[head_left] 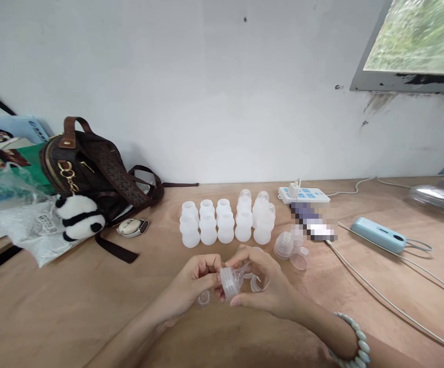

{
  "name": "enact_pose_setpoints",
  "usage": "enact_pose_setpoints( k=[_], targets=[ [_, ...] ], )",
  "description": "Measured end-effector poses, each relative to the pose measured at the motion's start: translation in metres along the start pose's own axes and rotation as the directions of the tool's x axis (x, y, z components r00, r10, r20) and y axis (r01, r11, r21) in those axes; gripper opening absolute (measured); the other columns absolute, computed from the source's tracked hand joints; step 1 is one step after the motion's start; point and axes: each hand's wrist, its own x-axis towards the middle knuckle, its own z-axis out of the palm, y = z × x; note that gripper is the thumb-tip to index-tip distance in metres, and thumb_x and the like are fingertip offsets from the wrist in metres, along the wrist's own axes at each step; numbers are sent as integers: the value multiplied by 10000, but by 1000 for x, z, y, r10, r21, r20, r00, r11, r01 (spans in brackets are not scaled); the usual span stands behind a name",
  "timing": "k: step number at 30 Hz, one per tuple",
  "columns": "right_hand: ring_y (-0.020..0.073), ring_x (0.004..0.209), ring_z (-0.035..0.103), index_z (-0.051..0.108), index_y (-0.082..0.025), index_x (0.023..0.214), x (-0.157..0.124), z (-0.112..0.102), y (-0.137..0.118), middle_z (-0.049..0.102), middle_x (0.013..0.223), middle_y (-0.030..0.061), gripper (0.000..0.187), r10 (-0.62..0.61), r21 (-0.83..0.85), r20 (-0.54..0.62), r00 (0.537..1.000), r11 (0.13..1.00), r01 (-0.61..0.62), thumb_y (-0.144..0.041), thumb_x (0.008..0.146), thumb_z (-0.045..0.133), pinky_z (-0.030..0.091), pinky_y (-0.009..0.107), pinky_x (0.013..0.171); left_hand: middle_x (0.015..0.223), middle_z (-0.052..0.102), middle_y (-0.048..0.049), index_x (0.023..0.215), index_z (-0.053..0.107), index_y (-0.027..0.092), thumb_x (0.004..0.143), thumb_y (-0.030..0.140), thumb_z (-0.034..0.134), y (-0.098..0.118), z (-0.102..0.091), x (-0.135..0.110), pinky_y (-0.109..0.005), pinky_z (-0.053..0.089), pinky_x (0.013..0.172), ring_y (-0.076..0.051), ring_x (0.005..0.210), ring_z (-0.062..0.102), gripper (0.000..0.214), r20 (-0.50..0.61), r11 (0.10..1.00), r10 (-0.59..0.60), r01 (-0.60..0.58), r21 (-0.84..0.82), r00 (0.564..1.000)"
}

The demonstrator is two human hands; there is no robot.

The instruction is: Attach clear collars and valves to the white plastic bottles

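The left hand pinches a clear ribbed collar low over the tabletop; the right hand, half-curled, grips its opposite side. Fitting parts at the collar appears in hand, calling for steady opposing grips. White bottles stand just beyond; clear cups near the right hand could be nudged.

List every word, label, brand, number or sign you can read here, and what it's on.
No text is legible.
Blue bag, far left: white marking, too blurred to read.
Clear plastic bag: small printed label, too small to read.
Power strip: blue sockets, no readable marking.
White bottles and held clear fitting: no lettering discernible.
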Motion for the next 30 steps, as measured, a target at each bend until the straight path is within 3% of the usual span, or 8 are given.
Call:
enact_pose_setpoints(
  k=[7, 11, 13, 15, 18, 22, 26, 30],
  targets=[
    [158, 681, 669, 622, -204, 959, 6, -4, 4, 683, 775, 4, 384, 199, 453, 91, 976, 864, -219, -389, 697, 834, 538, 289, 641, 577, 559, 28, 657, 499, 165, 759, 292, 688, -3, -5, -2, -182, 351, 519, -86, 529, 485, 249, 24, 999, 9, -9, -37, 1000],
    [106, 510, 550, 615, -201, 800, 19, -39, 5, 623, 682, -16, 369, 280, 560, -227, 933, 821, -110, -531, 730, 763, 481, 237, 481, 608, 533, 35, 637, 476, 172, 743, 320, 691, 4, -21, -2, -213, 371, 552, -91, 541, 467, 282, -90, 998, 57, -60, -28, 994],
    [102, 546, 531, 631, -198, 796, 24, -56, 5, 599, 703, -12, 360, 259, 512, -387, 885, 859, -27, -542, 758, 733, 472, 226, 497, 612, 519, 36, 650, 504, 169, 760, 332, 662, 9, -29, -1, -221, 357, 567, -95, 556, 447, 251, -179, 992, 118, -107, 67, 977],
    [105, 593, 529, 648, -199, 821, 26, -67, 3, 589, 741, -5, 320, 219, 449, -441, 870, 894, 3, -514, 801, 702, 477, 225, 531, 625, 512, 36, 687, 541, 168, 789, 335, 623, 15, -34, -1, -228, 340, 588, -105, 587, 432, 212, -217, 962, 197, -146, 230, 956],
    [112, 637, 544, 662, -206, 863, 25, -69, 2, 593, 784, -2, 246, 185, 370, -433, 882, 929, -13, -450, 834, 687, 486, 237, 566, 679, 510, 28, 713, 558, 178, 846, 355, 569, 19, -36, -1, -252, 342, 638, -133, 658, 441, 222, -136, 860, 215, -121, 497, 967],
    [113, 650, 557, 674, -211, 898, 22, -64, 4, 611, 799, -3, 197, 163, 262, -406, 899, 963, -56, -402, 854, 683, 492, 248, 592, 837, 545, -7, 731, 589, 190, 880, 301, 521, 14, -35, 0, -316, 385, 795, -191, 837, 500, 197, -1, 637, 105, -67, 768, 994],
    [115, 660, 564, 679, -221, 962, 21, -66, 6, 636, 835, 0, 206, 129, 171, -430, 893, 983, -59, -400, 859, 681, 496, 252, 600, 919, 529, -20, 747, 595, 198, 878, 208, 486, 7, -37, 0, -365, 383, 877, -222, 937, 489, 170, 38, 442, 70, -65, 895, 997],
    [118, 678, 578, 676, -227, 991, 21, -69, 6, 654, 867, 4, 221, 130, 132, -456, 880, 988, -77, -407, 863, 672, 499, 260, 626, 942, 527, -17, 771, 580, 200, 895, 186, 473, 7, -39, 0, -361, 387, 869, -219, 940, 479, 165, 49, 371, 76, -74, 926, 996]
  ],
)
